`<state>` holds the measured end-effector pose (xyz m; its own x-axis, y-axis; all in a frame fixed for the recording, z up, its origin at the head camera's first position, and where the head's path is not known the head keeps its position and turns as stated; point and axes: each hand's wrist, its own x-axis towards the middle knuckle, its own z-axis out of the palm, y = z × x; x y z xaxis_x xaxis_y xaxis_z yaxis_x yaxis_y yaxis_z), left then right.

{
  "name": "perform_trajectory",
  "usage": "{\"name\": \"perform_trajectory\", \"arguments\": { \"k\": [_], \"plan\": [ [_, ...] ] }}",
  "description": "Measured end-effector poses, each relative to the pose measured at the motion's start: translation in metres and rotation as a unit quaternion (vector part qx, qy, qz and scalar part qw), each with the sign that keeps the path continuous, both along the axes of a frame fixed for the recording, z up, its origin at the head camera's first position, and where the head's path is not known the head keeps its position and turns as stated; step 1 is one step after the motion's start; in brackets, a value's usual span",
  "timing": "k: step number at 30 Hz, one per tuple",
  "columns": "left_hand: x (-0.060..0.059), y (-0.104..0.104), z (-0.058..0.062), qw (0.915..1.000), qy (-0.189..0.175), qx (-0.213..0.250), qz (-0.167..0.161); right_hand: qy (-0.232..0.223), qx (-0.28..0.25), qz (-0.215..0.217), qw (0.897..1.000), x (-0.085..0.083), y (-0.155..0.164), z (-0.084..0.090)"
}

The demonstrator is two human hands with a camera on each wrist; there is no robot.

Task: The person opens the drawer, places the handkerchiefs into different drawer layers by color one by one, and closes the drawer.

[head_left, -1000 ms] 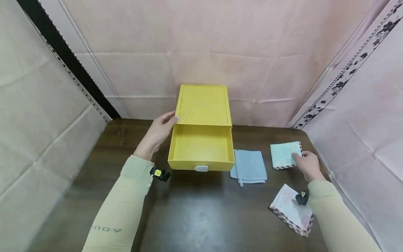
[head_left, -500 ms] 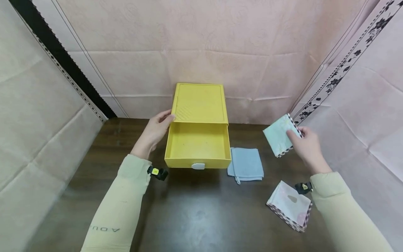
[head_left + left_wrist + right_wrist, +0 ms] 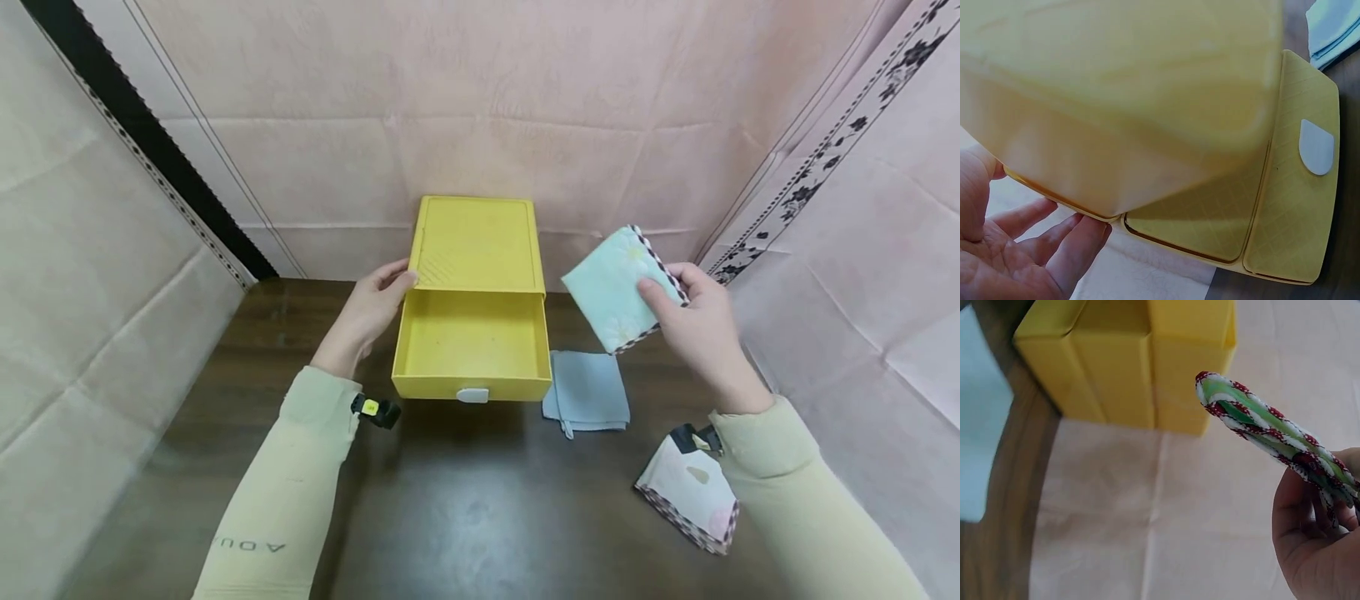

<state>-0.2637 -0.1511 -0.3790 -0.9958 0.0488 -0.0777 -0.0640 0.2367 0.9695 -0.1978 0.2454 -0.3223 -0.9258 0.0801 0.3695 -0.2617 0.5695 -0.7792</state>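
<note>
In the head view a yellow drawer box [image 3: 476, 246] stands with its top drawer [image 3: 472, 387] pulled out, nothing visible inside. My left hand [image 3: 365, 321] rests on the box's left side, thumb near the top edge; in the left wrist view its fingers [image 3: 1082, 250] lie extended against the side. To the right of the box, my right hand [image 3: 697, 325] pinches a folded mint-green handkerchief [image 3: 618, 287] with a checked border, held above the table. The right wrist view shows its layered edges [image 3: 1266, 425] between thumb and fingers.
A folded blue cloth [image 3: 588, 390] lies just right of the drawer. Nearer, a white folded handkerchief [image 3: 690, 492] with a checked border is partly covered by the right wrist. Fabric screens [image 3: 480, 100] surround the dark wooden table [image 3: 465, 500].
My right hand has lifted the mint-green handkerchief off the table and carried it left toward the drawer box. The left hand has stayed at the box.
</note>
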Motion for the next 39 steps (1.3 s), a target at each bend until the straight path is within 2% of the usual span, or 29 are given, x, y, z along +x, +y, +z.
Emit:
{"name": "perform_trajectory", "arguments": {
  "k": [4, 10, 16, 23, 30, 34, 39],
  "plan": [
    [-0.001, -0.001, 0.003, 1.0, 0.007, 0.0, 0.003, 0.01, -0.031, 0.04, 0.999, 0.002, -0.02, 0.009],
    [-0.002, 0.001, 0.001, 0.9999, 0.009, 0.007, -0.003, 0.032, -0.023, 0.071, 0.997, 0.01, -0.042, 0.016],
    [-0.001, 0.002, -0.004, 1.0, 0.005, -0.004, -0.004, 0.067, -0.036, 0.142, 0.987, 0.016, -0.07, 0.015],
    [-0.002, -0.001, -0.002, 0.9999, 0.015, -0.003, 0.004, 0.017, -0.031, 0.208, 0.978, 0.017, -0.104, 0.008],
    [-0.003, 0.001, -0.005, 0.9999, 0.008, 0.012, 0.005, -0.023, 0.02, 0.256, 0.966, 0.014, -0.121, -0.004],
    [-0.002, 0.002, -0.005, 0.9999, 0.003, 0.012, 0.003, -0.057, 0.059, 0.262, 0.961, 0.011, -0.126, -0.01],
    [-0.003, 0.0, -0.002, 0.9999, 0.008, 0.01, 0.007, -0.097, 0.099, 0.251, 0.958, -0.003, -0.132, -0.016]
  ]
}}
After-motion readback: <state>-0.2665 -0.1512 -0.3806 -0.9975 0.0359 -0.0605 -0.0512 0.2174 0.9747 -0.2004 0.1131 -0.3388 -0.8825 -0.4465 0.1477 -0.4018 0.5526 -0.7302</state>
